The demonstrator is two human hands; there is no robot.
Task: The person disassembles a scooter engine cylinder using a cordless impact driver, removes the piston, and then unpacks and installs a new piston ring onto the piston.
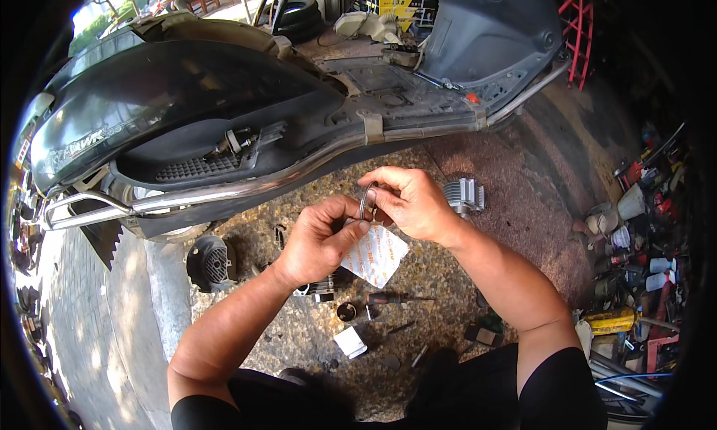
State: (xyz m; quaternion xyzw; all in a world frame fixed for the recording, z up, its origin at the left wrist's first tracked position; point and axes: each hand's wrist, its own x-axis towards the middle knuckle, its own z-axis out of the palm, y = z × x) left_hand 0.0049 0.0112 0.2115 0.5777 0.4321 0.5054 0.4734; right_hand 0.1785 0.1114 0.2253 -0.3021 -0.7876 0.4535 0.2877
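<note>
A thin, round, dark-grey metal ring, seen nearly edge-on, is held between both hands: its lower part is pinched by the left hand, its upper part by the right hand. Below them, a white, orange-printed packet is seen on the speckled floor.

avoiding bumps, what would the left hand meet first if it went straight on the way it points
Apart from the thin metal ring it holds, the left hand would most likely meet the right hand first; exact depth is unclear from one view.
</note>
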